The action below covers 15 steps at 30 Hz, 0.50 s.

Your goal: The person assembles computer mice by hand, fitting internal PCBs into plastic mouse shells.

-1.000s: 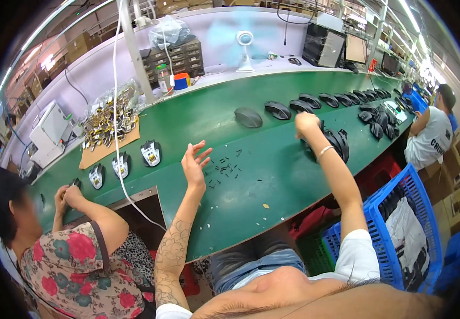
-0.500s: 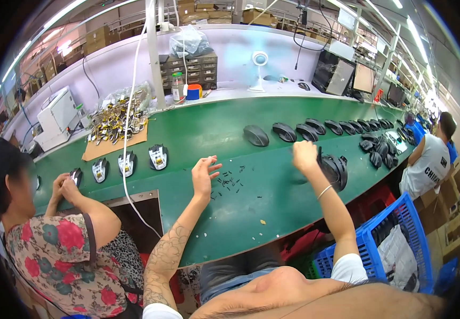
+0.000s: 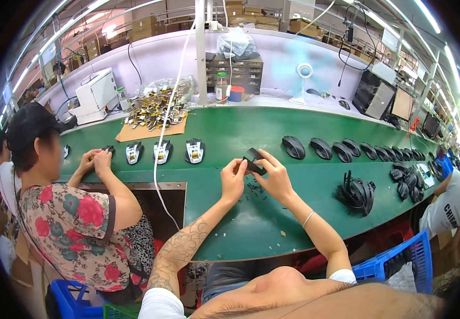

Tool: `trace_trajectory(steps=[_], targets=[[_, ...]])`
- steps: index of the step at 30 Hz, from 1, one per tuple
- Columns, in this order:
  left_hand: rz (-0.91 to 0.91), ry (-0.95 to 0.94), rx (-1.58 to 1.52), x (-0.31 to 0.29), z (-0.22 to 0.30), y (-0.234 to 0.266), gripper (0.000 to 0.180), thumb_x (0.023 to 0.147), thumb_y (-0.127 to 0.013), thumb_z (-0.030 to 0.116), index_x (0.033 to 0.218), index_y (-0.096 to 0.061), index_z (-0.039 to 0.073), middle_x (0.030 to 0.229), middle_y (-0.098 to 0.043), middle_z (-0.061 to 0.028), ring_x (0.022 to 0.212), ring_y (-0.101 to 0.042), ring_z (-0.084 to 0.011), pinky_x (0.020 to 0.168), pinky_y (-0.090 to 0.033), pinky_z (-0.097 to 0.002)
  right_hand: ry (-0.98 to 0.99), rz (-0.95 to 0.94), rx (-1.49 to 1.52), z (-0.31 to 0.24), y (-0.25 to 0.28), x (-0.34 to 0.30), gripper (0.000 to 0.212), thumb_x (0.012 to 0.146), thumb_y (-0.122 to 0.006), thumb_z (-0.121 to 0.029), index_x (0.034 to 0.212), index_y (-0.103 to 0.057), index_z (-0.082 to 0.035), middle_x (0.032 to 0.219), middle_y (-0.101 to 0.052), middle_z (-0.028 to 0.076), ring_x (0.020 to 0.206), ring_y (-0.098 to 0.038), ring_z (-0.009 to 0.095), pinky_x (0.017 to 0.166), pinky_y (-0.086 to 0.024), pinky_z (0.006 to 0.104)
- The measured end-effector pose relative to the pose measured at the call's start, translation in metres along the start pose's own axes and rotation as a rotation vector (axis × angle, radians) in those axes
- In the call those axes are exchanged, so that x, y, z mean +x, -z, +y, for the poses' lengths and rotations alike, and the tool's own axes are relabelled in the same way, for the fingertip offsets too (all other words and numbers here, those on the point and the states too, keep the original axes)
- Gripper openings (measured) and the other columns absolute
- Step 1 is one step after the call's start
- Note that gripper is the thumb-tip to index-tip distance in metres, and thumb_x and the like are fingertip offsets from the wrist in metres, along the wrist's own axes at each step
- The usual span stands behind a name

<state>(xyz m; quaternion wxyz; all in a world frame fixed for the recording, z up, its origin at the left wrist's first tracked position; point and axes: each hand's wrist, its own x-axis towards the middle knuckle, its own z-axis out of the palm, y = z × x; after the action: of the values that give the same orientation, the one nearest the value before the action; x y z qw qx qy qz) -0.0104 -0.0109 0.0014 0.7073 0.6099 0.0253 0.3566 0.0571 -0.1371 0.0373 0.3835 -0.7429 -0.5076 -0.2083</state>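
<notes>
Over the green bench (image 3: 230,234), my left hand (image 3: 233,181) and my right hand (image 3: 277,178) meet, both closed on a thin black plastic part (image 3: 256,167). The left thumb and fingers pinch its left end. Fingers of the right hand hold the other side, where a dark flap (image 3: 255,154) stands up; I cannot tell whether this is a separate piece. Small black bits (image 3: 256,189) lie scattered on the bench just under my hands. To the right sits a heap of curved black plastic parts (image 3: 355,194).
Black computer mice (image 3: 294,147) line the bench toward the right. Opened mice with white insides (image 3: 194,151) stand at left, near a co-worker (image 3: 81,212). A white cable (image 3: 158,159) hangs across the left side. A blue crate (image 3: 400,260) stands at lower right.
My right hand has come left from beside the black heap, and the black part is now between both hands. My left hand has closed on it. The whole view has turned left.
</notes>
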Motion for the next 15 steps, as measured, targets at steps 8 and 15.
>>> trace_trajectory(steps=[8,15], targets=[[-0.026,-0.017,0.071,-0.003,0.006,-0.006,0.022,0.09,-0.054,0.015,0.078,-0.058,-0.003,0.074,-0.061,-0.0027,0.07,-0.057,-0.0071,0.066,-0.049,-0.0232,-0.076,0.124,0.281,-0.002,0.003,-0.006,0.059,0.062,-0.072,-0.002,0.116,-0.048,-0.002,0.104,-0.055,0.015,0.092,-0.058,0.03,0.079,-0.048,0.0355],[-0.101,0.025,0.017,-0.007,-0.002,-0.001,0.022,0.091,-0.053,0.018,0.079,-0.057,0.0,0.081,-0.062,-0.006,0.075,-0.06,-0.0104,0.07,-0.051,-0.026,-0.125,0.125,0.353,-0.001,0.002,-0.014,0.055,0.06,-0.07,0.001,0.112,-0.052,-0.003,0.101,-0.053,0.012,0.089,-0.058,0.027,0.078,-0.048,0.0323]])
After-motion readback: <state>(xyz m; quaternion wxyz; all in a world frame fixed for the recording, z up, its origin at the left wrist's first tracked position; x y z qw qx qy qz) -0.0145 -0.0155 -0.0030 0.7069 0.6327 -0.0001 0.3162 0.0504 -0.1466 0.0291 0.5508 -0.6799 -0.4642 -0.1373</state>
